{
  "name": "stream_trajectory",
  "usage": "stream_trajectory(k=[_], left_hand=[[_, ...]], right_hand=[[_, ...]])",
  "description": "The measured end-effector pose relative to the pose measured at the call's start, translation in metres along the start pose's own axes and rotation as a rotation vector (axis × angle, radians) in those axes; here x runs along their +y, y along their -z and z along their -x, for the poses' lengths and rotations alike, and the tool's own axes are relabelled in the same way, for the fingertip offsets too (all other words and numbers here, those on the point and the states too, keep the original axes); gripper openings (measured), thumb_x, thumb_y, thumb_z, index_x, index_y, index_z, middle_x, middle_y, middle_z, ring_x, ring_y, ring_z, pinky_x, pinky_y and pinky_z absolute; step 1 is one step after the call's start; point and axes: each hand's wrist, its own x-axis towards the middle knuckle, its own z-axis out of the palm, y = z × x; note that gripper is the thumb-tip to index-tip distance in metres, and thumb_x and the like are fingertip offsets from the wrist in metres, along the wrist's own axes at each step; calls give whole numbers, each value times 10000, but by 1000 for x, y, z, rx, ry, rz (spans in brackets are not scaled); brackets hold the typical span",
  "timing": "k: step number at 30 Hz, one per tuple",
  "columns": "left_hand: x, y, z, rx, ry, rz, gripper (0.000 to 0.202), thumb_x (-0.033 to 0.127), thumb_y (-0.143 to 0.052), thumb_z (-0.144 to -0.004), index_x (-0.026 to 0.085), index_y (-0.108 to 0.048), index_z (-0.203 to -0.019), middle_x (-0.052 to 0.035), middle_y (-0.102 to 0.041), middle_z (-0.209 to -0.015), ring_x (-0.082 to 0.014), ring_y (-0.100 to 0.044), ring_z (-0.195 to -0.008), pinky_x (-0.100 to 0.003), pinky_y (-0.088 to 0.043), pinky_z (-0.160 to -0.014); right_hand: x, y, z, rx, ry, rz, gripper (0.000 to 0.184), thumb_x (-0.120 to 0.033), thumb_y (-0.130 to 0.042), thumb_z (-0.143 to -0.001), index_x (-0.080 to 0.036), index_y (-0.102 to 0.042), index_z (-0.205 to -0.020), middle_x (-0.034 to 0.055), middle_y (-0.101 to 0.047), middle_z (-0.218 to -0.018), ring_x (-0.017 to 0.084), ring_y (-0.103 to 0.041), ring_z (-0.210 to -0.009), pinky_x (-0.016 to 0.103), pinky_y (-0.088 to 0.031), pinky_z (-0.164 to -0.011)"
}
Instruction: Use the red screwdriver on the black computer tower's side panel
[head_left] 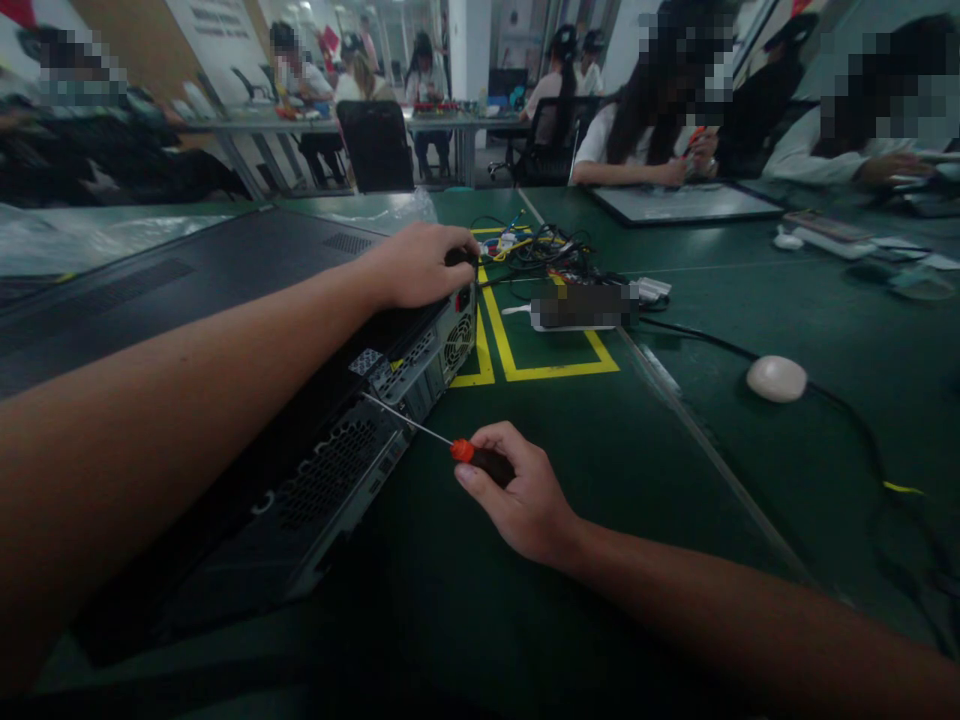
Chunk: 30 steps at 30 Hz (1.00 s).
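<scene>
Looks down over two bare forearms onto a dark green bench (615,470). Lays the left hand (416,265), fingers curled and pressed together, over the far top edge of a black desktop computer case (225,320) lying on its side at the left of the bench, back end turned toward the right. Grips a screwdriver (480,460) in the right hand (521,500), fingers closed round the black handle with the red collar poking out past the thumb, hand resting on the bench just beside the case. Aims the thin metal shaft up and to the left, tip at the grey rear panel (352,470) close to a perforated vent; cannot tell whether the tip sits in a screw. Shows a round fan grille (459,343) at the far end of that panel, just below the left hand. Takes in yellow tape lines (540,371) on the bench beyond the case, a white power strip (585,306), partly blurred, lying across them, and a tangle of coloured cables (540,245) behind it. Finds a white oval mouse (776,378) to the right, well apart from both hands, with a black cable (697,338) running past it. Catches other people seated along the far side of the bench, one with a hand by a flat dark-framed board (682,203), and more people at tables in the background near a black chair (375,145).
</scene>
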Motion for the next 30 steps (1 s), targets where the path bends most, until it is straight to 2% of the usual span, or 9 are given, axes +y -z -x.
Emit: stream_trajectory(k=[6, 11, 18, 22, 24, 26, 28, 30], left_hand=[[-1, 0, 0, 0, 4, -4, 690, 444, -647, -968, 289, -876, -1600, -117, -915, -1529, -404, -789, -1481, -543, -595, -1322], [1, -1, 0, 11, 19, 14, 688, 442, -643, -970, 269, -885, -1591, -137, -908, -1536, -404, -790, -1470, -552, -579, -1344], [0, 1, 1, -3, 4, 3, 689, 459, -637, -979, 287, -875, -1603, -122, -910, -1542, -405, -787, -1471, -552, -597, -1320], [-1, 1, 0, -7, 0, -6, 678, 459, -635, -994, 281, -872, -1604, -121, -908, -1556, -403, -787, -1475, -545, -596, -1322], [-1, 1, 0, -7, 2, -10, 669, 463, -632, -1005, 269, -874, -1599, -127, -905, -1566, -404, -790, -1474, -544, -594, -1328], [-1, 0, 0, -6, 6, -13, 669, 468, -625, -1015, 257, -872, -1600, -134, -900, -1578, -406, -791, -1475, -546, -591, -1336], [0, 0, 0, -10, 13, -13, 682, 465, -616, -1021, 231, -865, -1610, -149, -892, -1589, -410, -792, -1477, -555, -586, -1342], [2, 1, 0, -18, 19, -11, 693, 457, -610, -1022, 209, -860, -1619, -163, -885, -1597, -413, -793, -1481, -561, -578, -1349]], right_hand=[[0, 0, 0, -8, 4, -3, 140, -359, -831, -1104, -264, -735, -1141, 7, -749, -977, 202, -690, -828, 335, -550, -749], [-2, 1, 0, -13, 24, 6, 116, -366, -798, -1148, -252, -773, -1154, 15, -744, -981, 201, -674, -811, 338, -551, -730], [1, 2, 3, -53, 47, 21, 204, -405, -700, -1256, -244, -819, -1220, 39, -712, -1006, 211, -694, -801, 336, -558, -659], [-1, 2, 4, -71, 68, 23, 263, -398, -642, -1288, -236, -820, -1181, 49, -720, -1024, 203, -696, -789, 339, -563, -671], [-2, 3, 3, -64, 74, 16, 229, -380, -645, -1278, -238, -803, -1193, 49, -736, -1029, 211, -713, -816, 348, -580, -716], [-4, 3, 3, -55, 80, 11, 129, -368, -734, -1223, -248, -774, -1250, 41, -766, -1049, 224, -741, -873, 358, -603, -788], [-4, 2, 3, -40, 82, 1, 214, -363, -846, -1138, -266, -726, -1285, 22, -786, -1058, 230, -756, -906, 359, -608, -833], [-3, 2, 3, -33, 74, -4, 268, -354, -886, -1091, -281, -681, -1247, 5, -783, -1042, 224, -750, -894, 350, -596, -830]])
